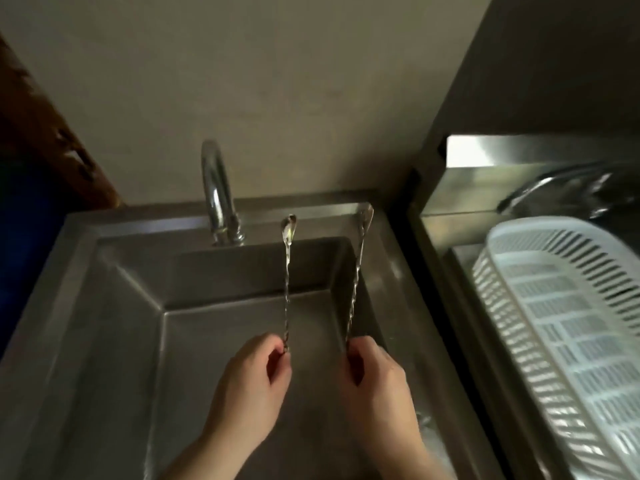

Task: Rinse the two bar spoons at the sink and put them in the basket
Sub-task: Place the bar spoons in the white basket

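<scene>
**Both bar spoons held over the sink, one per hand**

Head view:
- No brand, label or writing readable anywhere.
- Left hand point(251, 382): fingers curled in, thumb and fingertips pinched on the bottom end of the left bar spoon point(287, 278). Twisted stem runs away from the person, bowl at the far end, just right of the faucet point(218, 199).
- Right hand point(379, 382): same pinch grip on the end of the right bar spoon point(356, 275). Stem leans slightly right, bowl up near the sink's back right corner.
- Spoons are apart, not touching, both over the steel sink point(114, 306).
- Can't tell any water running from the faucet.
- White slotted plastic basket point(540, 306) sits to the right of the sink, past the rim, on a separate steel surface. What's visible of it holds nothing.
</scene>
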`<state>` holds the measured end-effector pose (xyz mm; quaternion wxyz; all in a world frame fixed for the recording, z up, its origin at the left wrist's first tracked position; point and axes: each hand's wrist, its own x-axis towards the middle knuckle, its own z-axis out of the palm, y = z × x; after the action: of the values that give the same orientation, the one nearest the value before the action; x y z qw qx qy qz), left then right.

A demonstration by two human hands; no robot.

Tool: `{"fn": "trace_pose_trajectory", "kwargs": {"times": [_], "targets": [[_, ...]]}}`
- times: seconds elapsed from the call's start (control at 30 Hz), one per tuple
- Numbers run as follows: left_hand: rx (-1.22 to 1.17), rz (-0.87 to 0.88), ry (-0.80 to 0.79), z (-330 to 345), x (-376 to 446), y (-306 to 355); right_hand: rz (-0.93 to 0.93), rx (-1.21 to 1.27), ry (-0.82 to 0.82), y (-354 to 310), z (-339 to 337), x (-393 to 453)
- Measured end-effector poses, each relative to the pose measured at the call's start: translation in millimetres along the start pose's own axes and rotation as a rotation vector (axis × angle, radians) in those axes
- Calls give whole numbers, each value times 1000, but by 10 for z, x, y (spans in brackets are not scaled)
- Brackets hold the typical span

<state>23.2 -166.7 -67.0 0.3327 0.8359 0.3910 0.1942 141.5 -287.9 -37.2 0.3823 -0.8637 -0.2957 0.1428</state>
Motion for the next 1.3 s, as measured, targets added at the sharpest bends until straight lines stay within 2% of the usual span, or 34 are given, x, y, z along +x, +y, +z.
{"fn": "trace_pose_trajectory", "kwargs": {"times": [0.1, 0.27, 0.37, 0.53, 0.63, 0.77, 0.97, 1.17, 1.3], "targets": [[-13, 97, -4, -224, 38, 608, -71, 7, 125, -164, -641, -93], [-93, 191, -20, -265, 125, 1461, -48, 26, 263, -199, -1480, -219], [-155, 221, -103, -123, 128, 2078, 6, -5, 369, -39, -2091, -271], [-243, 192, -254, 347, 68, 2753, 111, -109, 416, 374, -2772, -219], [-326, 109, -454, 677, 4, 3070, 238, -158, 382, 695, -3042, -133], [-341, -24, -565, 1033, -24, 3260, 279, -250, 367, 1021, -3155, -70], [-362, -233, -607, 1501, 24, 3416, 335, -275, 247, 1407, -3015, 195], [-207, -344, -659, 1903, 95, 3413, 461, -361, 64, 1737, -2831, 591], [-189, -500, -723, 2040, 222, 3448, 505, -455, -50, 1942, -2750, 681]]}}
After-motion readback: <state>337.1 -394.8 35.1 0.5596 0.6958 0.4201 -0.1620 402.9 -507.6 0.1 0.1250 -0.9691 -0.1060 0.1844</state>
